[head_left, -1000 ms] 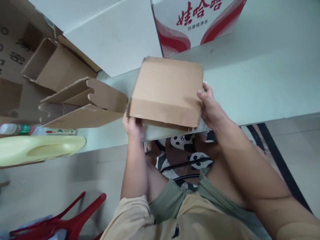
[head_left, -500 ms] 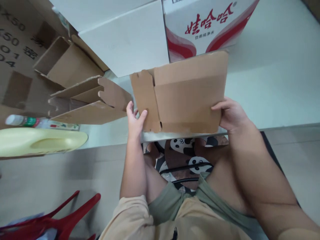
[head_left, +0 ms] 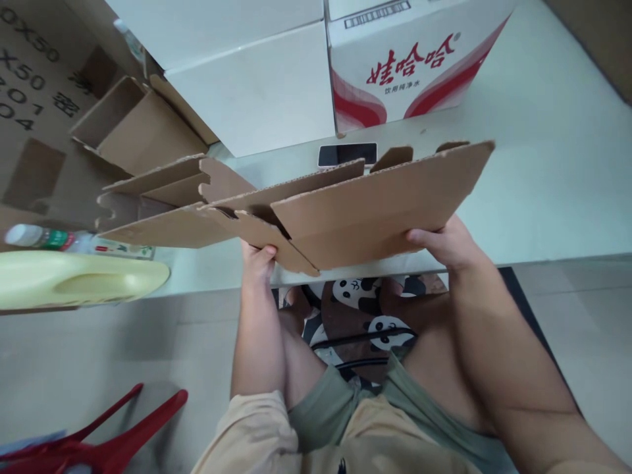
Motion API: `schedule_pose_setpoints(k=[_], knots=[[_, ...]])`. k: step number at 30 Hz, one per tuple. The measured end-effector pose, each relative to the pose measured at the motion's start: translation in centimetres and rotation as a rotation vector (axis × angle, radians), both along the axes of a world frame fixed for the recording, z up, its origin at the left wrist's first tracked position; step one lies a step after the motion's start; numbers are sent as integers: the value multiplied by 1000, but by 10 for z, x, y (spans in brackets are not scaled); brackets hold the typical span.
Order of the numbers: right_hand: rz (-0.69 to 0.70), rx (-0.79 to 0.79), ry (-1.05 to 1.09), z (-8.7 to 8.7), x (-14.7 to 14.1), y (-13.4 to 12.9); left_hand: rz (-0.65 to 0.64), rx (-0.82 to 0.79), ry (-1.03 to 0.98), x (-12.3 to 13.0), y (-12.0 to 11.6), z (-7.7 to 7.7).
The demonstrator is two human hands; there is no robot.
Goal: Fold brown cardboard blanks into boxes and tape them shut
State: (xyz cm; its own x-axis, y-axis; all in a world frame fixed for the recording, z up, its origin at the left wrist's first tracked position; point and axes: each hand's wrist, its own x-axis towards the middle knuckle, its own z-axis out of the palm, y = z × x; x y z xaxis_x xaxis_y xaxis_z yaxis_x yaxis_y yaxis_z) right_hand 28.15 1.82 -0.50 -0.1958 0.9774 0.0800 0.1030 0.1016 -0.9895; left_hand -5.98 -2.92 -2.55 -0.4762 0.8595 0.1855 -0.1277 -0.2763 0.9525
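Observation:
A brown cardboard box [head_left: 365, 220], partly unfolded with its flaps loose, is held tilted over the front edge of the table. My left hand [head_left: 259, 263] grips its lower left flap, thumb on the near face and fingers hidden behind. On the right side, my right hand [head_left: 447, 243] pinches the box with the thumb on the near panel; the other fingers are behind the cardboard. Just left of the held box, an open cardboard box [head_left: 162, 220] stands on the table, partly overlapped by a flap. Behind the held box lies a phone [head_left: 347, 155].
White cartons [head_left: 251, 85] and a white-and-red carton [head_left: 419, 72] stand at the back. To the left are another open box [head_left: 148, 125], a capped bottle [head_left: 44, 237] and a pale yellow plastic piece [head_left: 83, 280]. A red chair [head_left: 123, 434] is on the floor at lower left.
Both hands have tilted the box, so its flattened panels have spread and its open top edge shows. Its right end rose to the right, and the phone behind it came into view.

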Motion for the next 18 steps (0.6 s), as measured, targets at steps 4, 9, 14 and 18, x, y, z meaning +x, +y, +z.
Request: schedule_pose_setpoints(k=[4,9,14,18], knots=[[-12,-51,57,-3,0,0,67,5,46,3,5,2],[-6,-241,78,2,-4,-5,159,-165,77,11,13,6],[18,-399,95,26,3,-21,-5,-327,20,16,16,3],[-119,-446,80,36,27,-32,-187,-388,-17,19,20,1]])
